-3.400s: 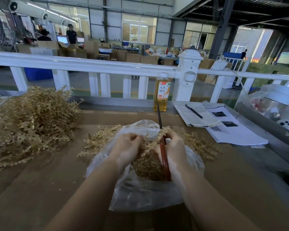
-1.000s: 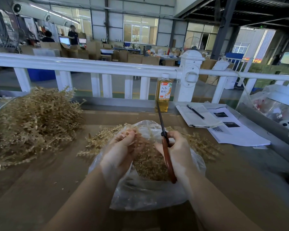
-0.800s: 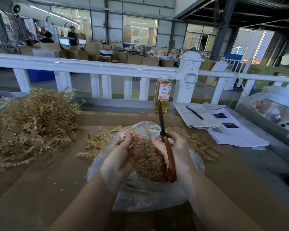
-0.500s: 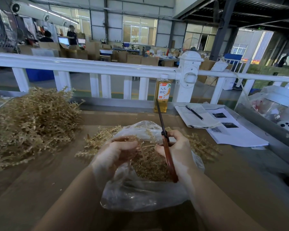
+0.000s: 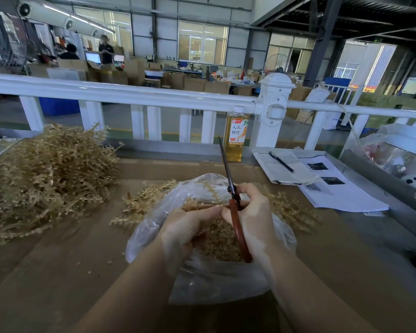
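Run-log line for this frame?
left hand: holds golden sprig | right hand: grips red-handled scissors, blades up | clear plastic bag: under hands

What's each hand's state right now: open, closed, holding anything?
Left hand: closed, pinching a golden sprig over the plastic bag.
Right hand: closed round the scissors, blades pointing up and away.

Light: daylight from tall paned windows (image 5: pixel 203 42) in the far wall; roof beyond the far right corner of the brown cardboard tabletop (image 5: pixel 58 272) dark; tabletop dim, shadows soft.
Glare: sheen on white railing (image 5: pixel 130 94), clear plastic bag (image 5: pixel 214 282); left hand (image 5: pixel 185 233), right hand (image 5: pixel 252 217) washed pale, the thin golden sprig (image 5: pixel 203 206) between them smeared.
Red-handled steel scissors (image 5: pixel 234 210): blade a dark silhouette.
Distortion: wide-angle, railing bowed.
Background soft.
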The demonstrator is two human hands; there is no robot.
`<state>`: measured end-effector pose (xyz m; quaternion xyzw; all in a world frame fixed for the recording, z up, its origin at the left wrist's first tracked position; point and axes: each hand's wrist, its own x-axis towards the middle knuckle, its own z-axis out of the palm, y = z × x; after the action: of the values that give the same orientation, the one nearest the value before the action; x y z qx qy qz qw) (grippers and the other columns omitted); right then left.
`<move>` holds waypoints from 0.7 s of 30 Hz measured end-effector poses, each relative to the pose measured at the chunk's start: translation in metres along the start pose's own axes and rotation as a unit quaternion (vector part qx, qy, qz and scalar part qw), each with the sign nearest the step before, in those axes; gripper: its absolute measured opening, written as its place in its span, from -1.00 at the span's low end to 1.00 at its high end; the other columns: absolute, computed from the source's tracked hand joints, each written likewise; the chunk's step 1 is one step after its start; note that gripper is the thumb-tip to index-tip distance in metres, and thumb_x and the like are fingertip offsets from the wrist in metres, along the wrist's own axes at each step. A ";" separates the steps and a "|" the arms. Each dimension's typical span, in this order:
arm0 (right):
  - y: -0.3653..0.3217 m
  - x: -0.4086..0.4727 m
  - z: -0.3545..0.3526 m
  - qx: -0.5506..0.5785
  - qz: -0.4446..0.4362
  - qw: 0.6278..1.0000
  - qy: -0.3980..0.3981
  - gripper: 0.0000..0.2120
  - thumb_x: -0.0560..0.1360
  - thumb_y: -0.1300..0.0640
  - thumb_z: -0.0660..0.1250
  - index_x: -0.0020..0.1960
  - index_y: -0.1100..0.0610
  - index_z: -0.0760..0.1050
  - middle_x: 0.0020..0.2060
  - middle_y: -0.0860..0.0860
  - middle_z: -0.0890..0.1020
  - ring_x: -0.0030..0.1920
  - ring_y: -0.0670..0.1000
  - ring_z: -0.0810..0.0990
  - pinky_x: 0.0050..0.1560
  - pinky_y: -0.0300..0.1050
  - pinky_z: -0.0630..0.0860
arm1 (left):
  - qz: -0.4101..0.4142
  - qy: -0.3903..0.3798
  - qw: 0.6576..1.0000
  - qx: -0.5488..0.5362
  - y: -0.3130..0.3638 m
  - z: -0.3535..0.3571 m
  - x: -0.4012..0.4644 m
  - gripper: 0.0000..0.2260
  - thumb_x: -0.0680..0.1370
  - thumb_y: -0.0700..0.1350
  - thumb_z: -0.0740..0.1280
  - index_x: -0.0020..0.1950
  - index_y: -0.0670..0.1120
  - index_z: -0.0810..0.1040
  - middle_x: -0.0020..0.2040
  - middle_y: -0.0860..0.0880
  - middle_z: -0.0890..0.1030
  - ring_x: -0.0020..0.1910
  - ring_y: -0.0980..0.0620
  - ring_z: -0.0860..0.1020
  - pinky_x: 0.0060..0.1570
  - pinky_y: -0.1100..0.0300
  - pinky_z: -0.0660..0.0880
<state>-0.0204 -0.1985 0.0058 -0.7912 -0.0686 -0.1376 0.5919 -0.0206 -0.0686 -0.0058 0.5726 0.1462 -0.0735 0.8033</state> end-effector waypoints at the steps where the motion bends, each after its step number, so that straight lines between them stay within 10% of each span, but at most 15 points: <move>1: 0.001 0.000 0.000 -0.006 -0.002 1.000 -0.004 -0.67 0.40 0.36 0.44 -0.06 -0.02 0.46 -0.36 0.00 0.62 -0.45 -0.17 0.57 -0.46 -0.34 0.43 | 0.001 0.003 1.000 -0.006 -0.001 0.001 0.002 -0.78 0.31 -0.18 0.54 -0.10 -0.13 0.63 -0.35 0.02 0.65 -0.30 0.06 0.55 -0.48 0.28 0.41; 8: 0.006 0.000 0.001 -0.091 -0.020 0.995 -0.024 -0.73 0.41 0.15 0.49 -0.08 -0.12 0.44 -0.25 -0.08 0.63 -0.21 -0.09 0.63 -0.19 -0.24 0.54 | 0.019 0.017 0.997 -0.079 0.000 -0.003 0.008 -0.92 0.43 -0.26 0.46 -0.23 -0.18 0.59 -0.41 -0.07 0.64 -0.47 0.07 0.62 -0.52 0.28 0.50; 15: 0.007 -0.011 -0.001 -0.251 -0.042 0.965 -0.063 -0.76 0.49 -0.19 0.34 0.00 -0.07 0.40 -0.24 -0.23 0.49 -0.22 -0.21 0.49 -0.33 -0.45 0.31 | 0.019 0.070 0.985 -0.154 -0.002 -0.012 0.014 -0.93 0.48 -0.22 0.42 -0.17 -0.19 0.57 -0.41 -0.05 0.65 -0.45 0.06 0.64 -0.52 0.27 0.51; 21: 0.016 -0.021 -0.001 -0.294 -0.053 0.949 -0.103 -0.72 0.50 -0.19 0.30 0.04 -0.05 0.32 -0.09 -0.11 0.57 -0.08 -0.08 0.52 -0.17 -0.25 0.37 | 0.028 0.086 0.980 -0.180 -0.006 -0.012 0.020 -0.90 0.51 -0.22 0.39 -0.20 -0.11 0.54 -0.46 0.03 0.62 -0.48 0.15 0.60 -0.18 0.19 0.52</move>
<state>-0.0362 -0.2031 -0.0149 -0.9351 -0.1278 -0.1004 0.3150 -0.0056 -0.0587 -0.0210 0.4269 0.2091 0.0262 0.8794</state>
